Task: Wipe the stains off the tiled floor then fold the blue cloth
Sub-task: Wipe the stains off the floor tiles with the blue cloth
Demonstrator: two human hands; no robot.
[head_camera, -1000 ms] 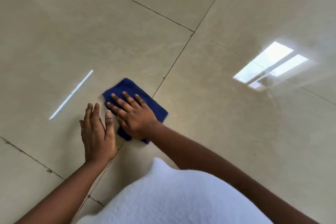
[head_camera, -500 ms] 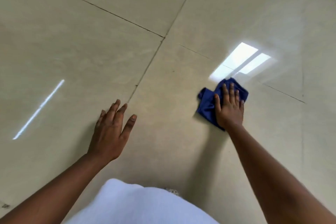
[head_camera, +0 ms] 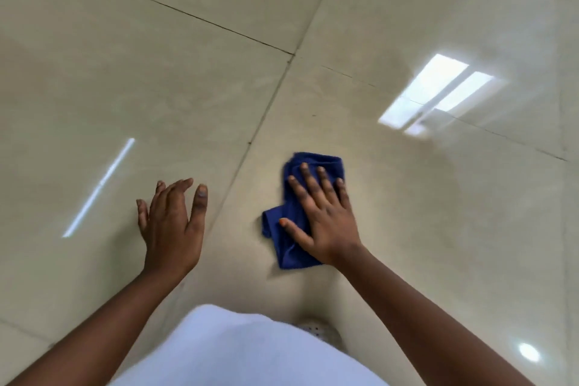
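While splayed, right hand (head_camera: 326,222) atop blue cloth (head_camera: 294,247).

Indoor room: glossy beige tiled floor (head_camera: 156,88) mirrors a window reflection (head_camera: 438,94).

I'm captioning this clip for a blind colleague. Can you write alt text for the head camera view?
A person's right hand presses a crumpled blue cloth flat onto a glossy beige tiled floor. The left hand, fingers spread, is beside it across a grout line.
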